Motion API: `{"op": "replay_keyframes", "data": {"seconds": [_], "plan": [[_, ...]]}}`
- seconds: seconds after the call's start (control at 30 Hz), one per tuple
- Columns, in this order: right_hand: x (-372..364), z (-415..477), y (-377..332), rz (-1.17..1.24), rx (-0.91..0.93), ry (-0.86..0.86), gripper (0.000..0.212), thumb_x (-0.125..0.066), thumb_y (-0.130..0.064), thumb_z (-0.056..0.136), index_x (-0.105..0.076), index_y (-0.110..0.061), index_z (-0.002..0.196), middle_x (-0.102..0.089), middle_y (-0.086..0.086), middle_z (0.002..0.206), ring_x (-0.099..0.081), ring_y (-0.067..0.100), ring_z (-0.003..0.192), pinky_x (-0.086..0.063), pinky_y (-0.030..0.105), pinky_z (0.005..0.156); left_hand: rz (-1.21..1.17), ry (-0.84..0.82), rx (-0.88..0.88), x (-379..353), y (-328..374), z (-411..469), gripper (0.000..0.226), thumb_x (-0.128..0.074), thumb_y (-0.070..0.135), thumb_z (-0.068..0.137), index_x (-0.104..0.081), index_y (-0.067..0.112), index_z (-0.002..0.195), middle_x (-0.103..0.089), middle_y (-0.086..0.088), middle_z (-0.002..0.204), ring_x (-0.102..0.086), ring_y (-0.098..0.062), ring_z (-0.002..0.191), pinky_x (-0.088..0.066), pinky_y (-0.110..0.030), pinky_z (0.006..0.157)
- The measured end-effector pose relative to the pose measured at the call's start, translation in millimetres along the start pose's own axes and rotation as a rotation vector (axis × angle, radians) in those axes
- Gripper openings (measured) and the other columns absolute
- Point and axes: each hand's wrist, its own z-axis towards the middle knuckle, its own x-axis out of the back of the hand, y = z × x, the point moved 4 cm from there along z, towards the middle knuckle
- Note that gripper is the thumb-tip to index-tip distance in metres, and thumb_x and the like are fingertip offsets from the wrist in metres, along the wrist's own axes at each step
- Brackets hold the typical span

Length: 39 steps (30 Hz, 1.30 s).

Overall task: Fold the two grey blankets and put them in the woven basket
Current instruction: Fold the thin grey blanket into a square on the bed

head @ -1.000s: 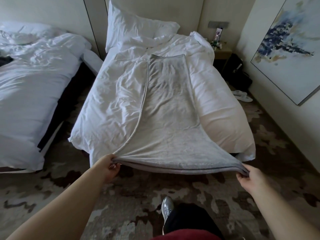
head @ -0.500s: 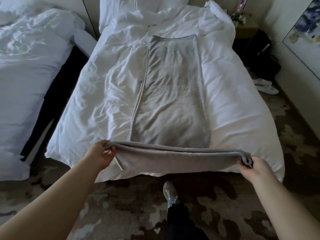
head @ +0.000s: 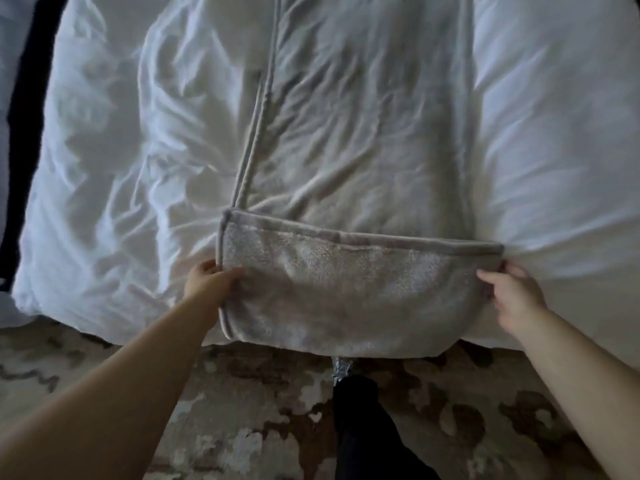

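Observation:
A grey blanket [head: 360,140] lies as a long strip down the middle of the white bed [head: 104,168]. Its near end is turned over onto itself, forming a folded flap [head: 346,299] at the foot of the bed. My left hand [head: 207,282] grips the flap's left edge, thumb on top. My right hand [head: 512,292] holds the flap's right edge, fingers curled on the fabric. A second blanket and the woven basket are out of view.
The bed's white duvet spreads wide on both sides of the blanket. A dark gap [head: 24,133] runs along the bed's left side. Patterned carpet [head: 259,410] lies below, with my dark trouser leg and shoe [head: 346,372] at the bed's foot.
Both hands have carried the blanket's near end up and forward, laying it over the strip on the bed. The camera has tilted down and moved closer to the bed.

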Motion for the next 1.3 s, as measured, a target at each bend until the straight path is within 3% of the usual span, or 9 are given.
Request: {"op": "replay_keyframes", "data": {"seconds": [0.2,0.37,0.53,0.6,0.73,0.83,1.0,1.2,1.3], "plan": [[0,13,24,0.007,-0.085,-0.147,0.03,-0.062,-0.012,0.089,-0.063,-0.014,0.119,-0.069,-0.002,0.109,-0.064,0.016,0.097,-0.047,0.029,0.072,0.193,-0.092,0.036,-3,-40,12,0.042,-0.085,0.033,0.066,-0.063,0.019,0.1,-0.07,0.001,0.086,-0.066,-0.018,0.078,-0.055,-0.032,0.073],[-5,10,48,0.011,-0.203,-0.324,0.035,-0.065,-0.026,0.076,-0.064,-0.027,0.111,-0.073,-0.011,0.104,-0.07,0.006,0.089,-0.054,0.037,0.075,0.35,-0.283,0.088,-1,-72,20,0.041,-0.09,0.031,0.056,-0.061,0.027,0.086,-0.068,0.006,0.078,-0.064,-0.013,0.071,-0.053,-0.021,0.05],[2,13,75,0.233,-0.317,-0.45,0.038,-0.051,-0.008,0.084,-0.063,-0.017,0.12,-0.069,-0.001,0.119,-0.065,0.013,0.108,-0.05,0.048,0.093,0.331,-0.304,0.001,-9,-110,24,0.07,-0.087,0.006,0.062,-0.044,0.027,0.114,-0.056,0.013,0.094,-0.054,0.0,0.08,-0.048,-0.012,0.051],[4,13,84,0.218,-0.362,-0.497,0.037,-0.049,-0.002,0.082,-0.072,-0.013,0.11,-0.069,0.003,0.119,-0.066,0.016,0.108,-0.045,0.051,0.097,0.291,-0.283,0.077,-11,-126,27,0.058,-0.082,0.008,0.069,-0.049,0.023,0.115,-0.058,0.006,0.096,-0.054,-0.002,0.082,-0.046,-0.018,0.062],[5,6,122,-0.377,-0.598,-0.673,0.04,-0.073,-0.002,0.061,-0.075,-0.003,0.101,-0.069,0.015,0.114,-0.067,0.029,0.104,-0.047,0.045,0.1,0.251,-0.208,0.186,-12,-142,29,0.01,-0.068,0.005,0.074,-0.062,0.011,0.08,-0.062,-0.003,0.075,-0.055,-0.014,0.068,-0.04,-0.025,0.057],[6,1,143,-0.773,-0.468,-0.554,0.054,-0.084,-0.001,0.053,-0.068,-0.01,0.104,-0.07,0.01,0.103,-0.063,0.033,0.1,-0.048,0.046,0.097,0.231,-0.152,0.162,-7,-142,29,0.01,-0.066,0.005,0.072,-0.061,0.012,0.069,-0.061,-0.007,0.067,-0.054,-0.019,0.06,-0.041,-0.023,0.049],[24,-22,138,-0.253,-0.253,-0.197,0.019,-0.057,0.006,0.07,-0.069,-0.01,0.072,-0.066,0.008,0.081,-0.06,0.026,0.08,-0.048,0.035,0.072,0.068,-0.171,0.224,16,-147,13,0.012,-0.067,0.014,0.076,-0.058,0.017,0.083,-0.061,-0.01,0.083,-0.058,-0.025,0.073,-0.05,-0.034,0.062],[57,-91,113,0.108,-0.206,-0.142,0.021,-0.049,-0.003,0.089,-0.063,-0.012,0.101,-0.073,0.005,0.086,-0.07,0.02,0.074,-0.059,0.03,0.06,-0.176,-0.241,0.334,52,-137,-38,0.02,-0.069,0.019,0.078,-0.059,0.01,0.093,-0.059,-0.009,0.075,-0.058,-0.02,0.05,-0.042,-0.02,0.037],[70,-135,96,0.237,-0.174,-0.116,0.02,-0.052,-0.01,0.093,-0.062,-0.014,0.11,-0.069,0.006,0.099,-0.066,0.021,0.089,-0.059,0.032,0.064,-0.401,-0.281,0.329,69,-117,-75,0.031,-0.07,0.018,0.082,-0.055,0.009,0.107,-0.061,-0.01,0.087,-0.061,-0.021,0.069,-0.052,-0.028,0.047]]}}
